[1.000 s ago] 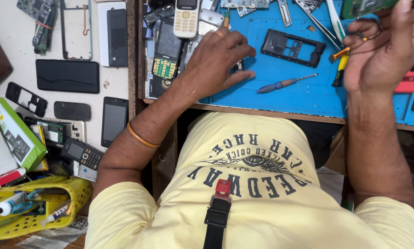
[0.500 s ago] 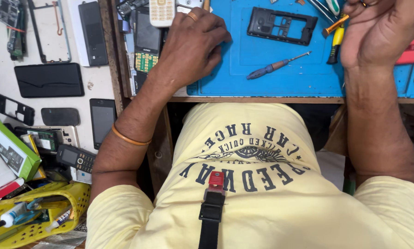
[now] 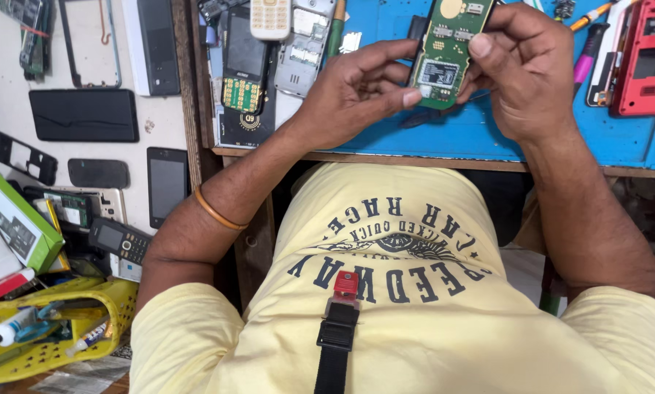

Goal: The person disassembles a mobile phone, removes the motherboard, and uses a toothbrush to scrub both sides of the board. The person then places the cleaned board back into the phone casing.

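Note:
Both hands hold a green phone circuit board (image 3: 444,51) above the blue work mat (image 3: 480,135). My left hand (image 3: 353,91) pinches the board's lower left edge with thumb and fingers. My right hand (image 3: 524,69) grips its right side, thumb on the face. A dark tool or part lies on the mat just under the board, mostly hidden. An orange bangle (image 3: 218,211) circles my left forearm.
Opened keypad phones (image 3: 243,69) and a cream phone (image 3: 270,18) lie at the mat's left. A red phone shell (image 3: 645,58) sits far right. Dark screens and frames (image 3: 85,114) cover the white side surface. A yellow basket (image 3: 50,339) and green box (image 3: 13,215) stand lower left.
My left hand lifted off the phones at the mat's left and my right hand came down from the tools; both now hold the green circuit board, and the view shifted.

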